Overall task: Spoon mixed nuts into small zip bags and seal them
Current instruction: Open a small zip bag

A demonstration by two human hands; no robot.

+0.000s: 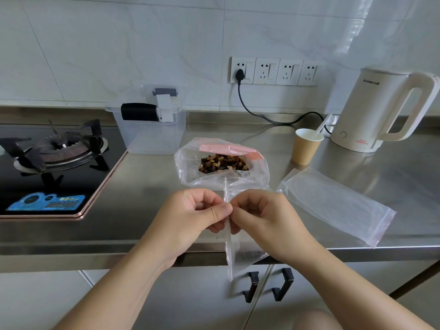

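Note:
A small clear zip bag (230, 251) hangs edge-on over the counter's front edge. My left hand (190, 215) and my right hand (262, 215) pinch its top between thumbs and fingers, side by side. Behind them a large clear bag with a pink zip strip (190, 167) lies open, showing mixed nuts (223, 163) inside. A white plastic spoon (321, 128) stands in a brown paper cup (306, 148) to the right. A stack of empty zip bags (338, 203) lies flat on the steel counter (142, 198) at right.
A gas hob (52, 151) is set into the counter at left. A clear plastic container (150, 120) stands at the back. A white kettle (376, 113) sits at the back right, its black cord (262, 115) plugged into wall sockets. Cabinet handles (269, 284) are below.

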